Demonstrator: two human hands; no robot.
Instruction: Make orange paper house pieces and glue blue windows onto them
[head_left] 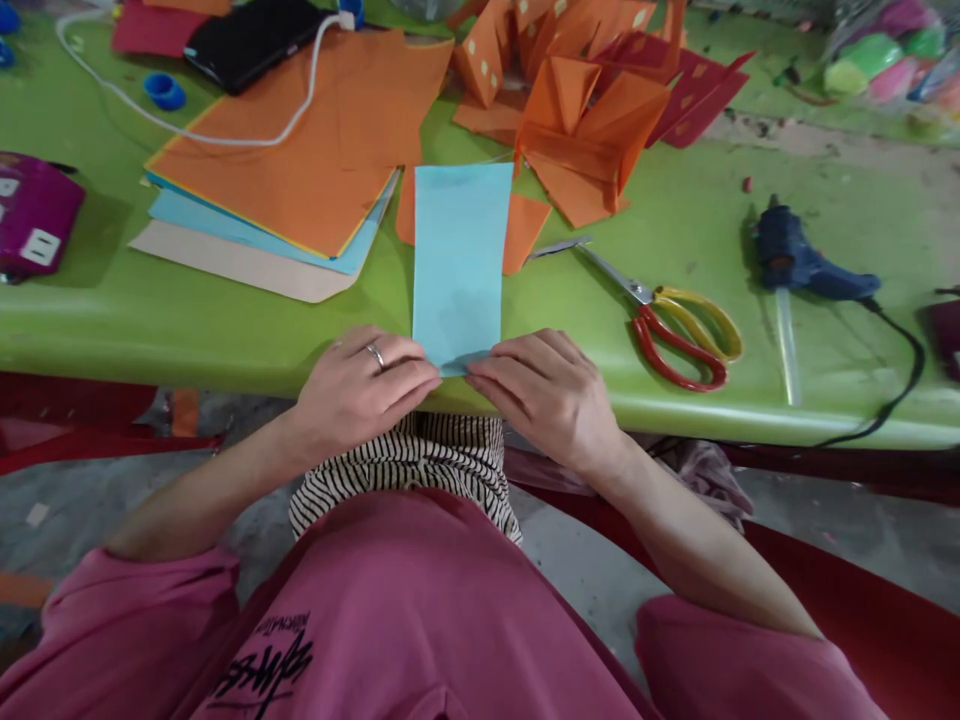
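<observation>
A light blue rectangular paper (459,260) lies lengthwise away from me, its near end at the table's front edge. My left hand (367,385) pinches the near left corner, a ring on one finger. The near right corner is between the thumb and fingers of my right hand (551,395). A narrow strip along the near edge looks bent up between the hands. Under the paper's far part, orange paper (527,232) sticks out on both sides. Scissors (682,335) with one red and one yellow handle lie open to the right.
On the green table (67,320), stacked sheets (300,150), a black case (251,40) and a white cable lie back left. Folded orange paper pieces (585,130) stand behind. A blue glue gun (814,260) is at right, a purple box (37,215) far left.
</observation>
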